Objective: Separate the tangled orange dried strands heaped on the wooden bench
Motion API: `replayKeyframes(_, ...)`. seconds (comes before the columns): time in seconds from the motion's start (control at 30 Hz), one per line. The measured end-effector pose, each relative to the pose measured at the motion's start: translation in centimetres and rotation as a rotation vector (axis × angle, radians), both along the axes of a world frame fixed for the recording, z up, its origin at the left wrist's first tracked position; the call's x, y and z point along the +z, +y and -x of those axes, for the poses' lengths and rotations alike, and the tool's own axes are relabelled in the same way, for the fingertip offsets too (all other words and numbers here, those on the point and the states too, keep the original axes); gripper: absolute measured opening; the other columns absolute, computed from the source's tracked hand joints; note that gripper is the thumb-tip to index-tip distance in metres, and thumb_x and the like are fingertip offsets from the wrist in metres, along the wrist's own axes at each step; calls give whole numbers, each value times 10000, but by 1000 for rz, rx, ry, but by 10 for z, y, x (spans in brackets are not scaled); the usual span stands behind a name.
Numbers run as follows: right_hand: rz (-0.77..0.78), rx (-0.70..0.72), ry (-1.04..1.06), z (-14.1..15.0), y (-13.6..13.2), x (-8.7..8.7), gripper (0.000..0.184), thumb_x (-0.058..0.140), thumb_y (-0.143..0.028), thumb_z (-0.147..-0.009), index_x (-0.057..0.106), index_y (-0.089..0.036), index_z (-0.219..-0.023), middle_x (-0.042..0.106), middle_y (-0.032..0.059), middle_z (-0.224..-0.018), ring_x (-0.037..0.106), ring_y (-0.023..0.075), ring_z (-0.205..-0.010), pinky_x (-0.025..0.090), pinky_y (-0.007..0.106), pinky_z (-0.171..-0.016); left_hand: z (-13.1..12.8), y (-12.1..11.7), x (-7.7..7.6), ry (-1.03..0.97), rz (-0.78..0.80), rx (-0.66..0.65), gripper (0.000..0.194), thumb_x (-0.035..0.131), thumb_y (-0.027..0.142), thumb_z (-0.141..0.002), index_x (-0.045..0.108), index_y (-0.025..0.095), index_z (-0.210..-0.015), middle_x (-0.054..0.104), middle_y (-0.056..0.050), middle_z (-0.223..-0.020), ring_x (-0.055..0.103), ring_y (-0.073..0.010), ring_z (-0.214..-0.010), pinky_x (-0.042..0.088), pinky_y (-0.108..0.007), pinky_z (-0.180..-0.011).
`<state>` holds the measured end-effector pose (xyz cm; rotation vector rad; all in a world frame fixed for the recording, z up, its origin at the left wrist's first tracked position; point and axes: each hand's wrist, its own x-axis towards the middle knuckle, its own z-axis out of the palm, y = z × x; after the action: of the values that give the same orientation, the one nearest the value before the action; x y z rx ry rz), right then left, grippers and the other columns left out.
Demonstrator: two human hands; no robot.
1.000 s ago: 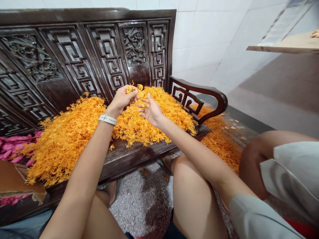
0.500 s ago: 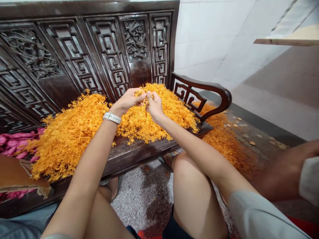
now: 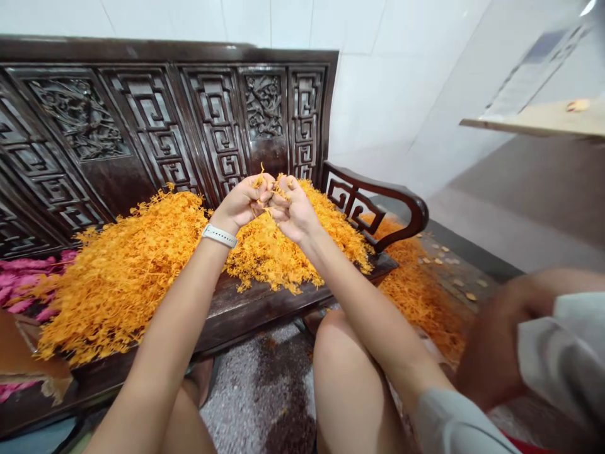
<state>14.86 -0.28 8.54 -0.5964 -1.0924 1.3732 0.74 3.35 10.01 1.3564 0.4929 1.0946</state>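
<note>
We are pinching a small tuft of orange strands (image 3: 263, 200) between our left hand (image 3: 241, 205) and right hand (image 3: 295, 211), fingertips pressed together at 12 o'clock, while most of the orange heap (image 3: 127, 271) is lying untouched along the settee seat (image 3: 265, 307), and an orange drift (image 3: 420, 296) is lying at 3 o'clock

The left hand (image 3: 241, 205) and right hand (image 3: 295, 211) are drawing together at 12 o'clock, now pinching up orange strands (image 3: 259, 181).

Carved dk wood bench (image 3: 265, 306), orange strand heap (image 3: 127, 277), pink strands (image 3: 19, 284) beside
</note>
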Motion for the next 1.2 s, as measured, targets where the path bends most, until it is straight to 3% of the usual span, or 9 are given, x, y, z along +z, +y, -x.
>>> replayKeyframes(0.17,-78,192,14,-14,-12,20,321,669,-464,-1064,472,-268,-903,206,-107,-596,131,74,-488,139,196,-442,0,-15,16,-105,-84,-258,279,866,190,-650,592,184,-703,391,76,-478,236,-6,-352,192,-162,-362)
replayKeyframes(0.33,-304,215,304,-62,-10,30,222,654,-417,-1061,556,-288,-910,184,-102,-554,129,102,-464,118,187,-392,-13,-30,18,-38,-233,-643,479,978,473,-705,623,170,-599,469,25,-432,356,-43,-340,256,-187,-355)
replayKeyframes(0.5,-473,787,144,-126,8,20,325,823,-508,-925,630,-277,-804,346,-80,-517,349,98,-445,323,206,-426,1,-37,31,-38,-82,-234,311,978,367,-785,752,176,-879,630,11,-656,504,-34,-451,286,-132,-374)
replayKeyframes(0.57,-239,589,78,-126,24,14,362,802,-539,-922,614,-266,-779,387,-59,-535,398,110,-467,361,213,-433,21,-35,39,-2,-32,-99,234,927,302,-862,760,169,-958,663,-7,-727,564,-44,-506,255,-120,-361)
replayKeyframes(0.67,346,-108,202,-96,55,9,311,657,-497,-1005,588,-249,-830,474,-24,-615,464,125,-529,417,190,-445,50,-30,49,6,39,138,47,735,182,-1018,736,150,-983,696,-21,-798,596,-42,-548,264,-112,-376)
replayKeyframes(0.73,476,-243,239,-71,75,8,239,489,-353,-1074,557,-232,-880,534,12,-686,544,144,-607,494,194,-491,61,-26,53,13,56,297,99,668,165,-1054,728,155,-977,729,-30,-853,628,-56,-582,363,-131,-420)
replayKeyframes(0.87,513,-291,291,-39,93,8,170,430,-132,-1026,498,-218,-897,531,1,-718,519,108,-603,485,139,-519,63,-17,47,78,18,484,89,816,261,-960,775,182,-963,726,-38,-874,623,-77,-592,456,-194,-475)
replayKeyframes(1.07,549,-160,159,-35,91,-15,162,567,-362,-1033,583,-202,-1055,700,114,-946,712,215,-881,621,263,-668,51,0,29,241,-26,544,185,810,364,-978,801,181,-955,673,-47,-835,521,-67,-549,369,-215,-441)
replayKeyframes(1.2,590,-131,91,-33,79,-39,190,522,-330,-1046,598,-205,-1168,754,132,-1074,712,204,-920,597,271,-706,41,6,24,309,-72,488,351,735,531,-1026,746,188,-954,617,-27,-793,468,-65,-519,347,-231,-434)
